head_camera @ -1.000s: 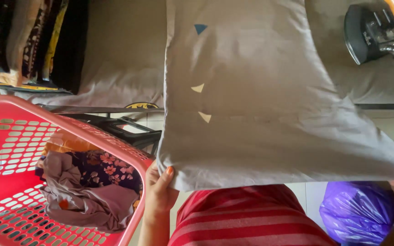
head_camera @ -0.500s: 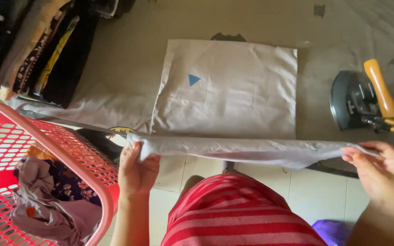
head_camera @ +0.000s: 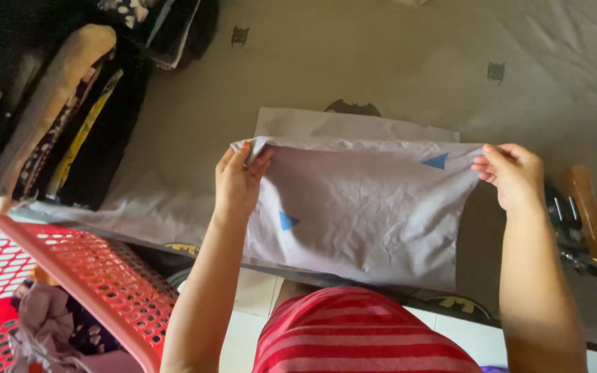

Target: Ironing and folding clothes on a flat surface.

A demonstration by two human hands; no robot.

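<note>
A grey pillowcase [head_camera: 364, 207] with small blue triangles lies folded over on a grey sheet-covered surface [head_camera: 381, 62]. My left hand [head_camera: 240, 181] pinches its far left corner. My right hand [head_camera: 513, 176] pinches its far right corner. Both hands hold the folded edge stretched flat between them, above the lower layer of the same cloth. My arms reach forward over my red striped clothing [head_camera: 367, 335].
A red plastic laundry basket [head_camera: 98, 276] with crumpled clothes stands at the lower left. A stack of folded dark and patterned clothes [head_camera: 57, 117] lies at the far left. An iron with an orange handle [head_camera: 589, 221] rests at the right, behind my right wrist.
The pillowcase was held up hanging, then laid on the surface. My hands have carried its near edge forward, folding it over itself.
</note>
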